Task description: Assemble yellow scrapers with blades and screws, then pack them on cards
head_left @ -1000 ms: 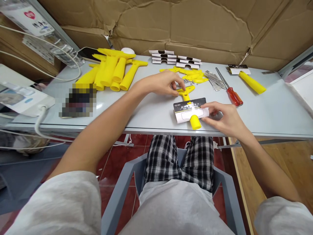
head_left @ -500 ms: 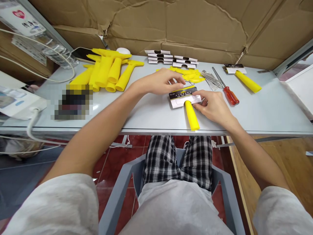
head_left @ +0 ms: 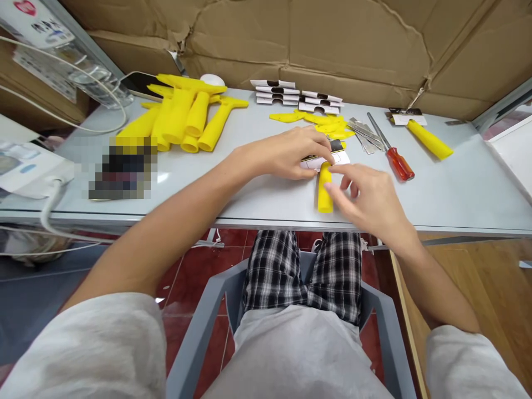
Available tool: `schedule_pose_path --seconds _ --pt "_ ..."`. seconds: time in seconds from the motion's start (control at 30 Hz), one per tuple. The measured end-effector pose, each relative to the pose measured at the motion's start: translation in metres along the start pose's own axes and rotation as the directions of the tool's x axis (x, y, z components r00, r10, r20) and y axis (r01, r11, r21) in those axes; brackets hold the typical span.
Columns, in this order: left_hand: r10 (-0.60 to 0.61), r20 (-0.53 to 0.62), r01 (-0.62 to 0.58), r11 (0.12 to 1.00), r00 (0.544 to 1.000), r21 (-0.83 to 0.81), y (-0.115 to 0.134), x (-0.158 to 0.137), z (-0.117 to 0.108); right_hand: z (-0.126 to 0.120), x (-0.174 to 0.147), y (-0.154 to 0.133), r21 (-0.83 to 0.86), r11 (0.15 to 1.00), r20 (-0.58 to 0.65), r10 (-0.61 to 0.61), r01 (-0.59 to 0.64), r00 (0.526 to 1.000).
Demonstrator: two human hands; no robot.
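A yellow-handled scraper (head_left: 325, 194) lies near the table's front edge, its handle pointing toward me. A black-and-white card sleeve (head_left: 338, 158) wraps its head. My left hand (head_left: 297, 154) is closed over the left part of the sleeve and hides much of it. At the handle's right side, the thumb and forefinger of my right hand (head_left: 366, 194) touch the yellow plastic; the other fingers are curled. Flat yellow pieces (head_left: 328, 123) and several thin metal blades (head_left: 366, 136) lie just beyond my hands.
Yellow handles (head_left: 178, 116) are heaped at the left, behind a blurred-out object (head_left: 124, 169). Folded card sleeves (head_left: 276, 91) are stacked at the back. On the right lie a red-handled screwdriver (head_left: 399, 163) and another sleeved scraper (head_left: 430, 138). A cardboard sheet (head_left: 353, 44) stands behind the table.
My left hand has come down over the sleeve's left part. My right hand has shifted from the sleeve's right edge to the handle, which now points more straight toward me.
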State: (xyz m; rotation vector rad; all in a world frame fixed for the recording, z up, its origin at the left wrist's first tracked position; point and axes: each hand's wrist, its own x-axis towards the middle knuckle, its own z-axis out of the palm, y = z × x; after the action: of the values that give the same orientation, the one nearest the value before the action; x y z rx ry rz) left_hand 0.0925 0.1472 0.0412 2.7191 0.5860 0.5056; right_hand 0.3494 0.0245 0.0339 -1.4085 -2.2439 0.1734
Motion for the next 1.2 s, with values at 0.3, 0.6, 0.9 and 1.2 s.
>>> schedule_pose_path --seconds 0.3,0.6,0.9,1.2 --pt "-0.036 -0.037 0.04 0.992 0.999 0.116 -0.008 0.0 0.004 -0.004 -0.009 -0.021 -0.014 1.0 0.36 -0.016 0.023 0.933" --pt "-0.083 -0.008 0.084 0.985 0.996 0.149 -0.013 0.0 0.002 -0.009 -0.027 0.011 0.2 0.937 0.249 -0.331 0.286 0.91" --pt "-0.085 0.029 0.083 0.994 0.996 0.078 -0.015 -0.001 -0.004 -0.011 -0.027 0.03 0.185 0.932 0.208 -0.347 0.311 0.915" --pt "-0.115 -0.024 0.117 0.981 0.993 0.155 -0.018 -0.001 -0.002 -0.001 -0.014 0.038 0.224 0.911 0.154 -0.384 0.346 0.911"
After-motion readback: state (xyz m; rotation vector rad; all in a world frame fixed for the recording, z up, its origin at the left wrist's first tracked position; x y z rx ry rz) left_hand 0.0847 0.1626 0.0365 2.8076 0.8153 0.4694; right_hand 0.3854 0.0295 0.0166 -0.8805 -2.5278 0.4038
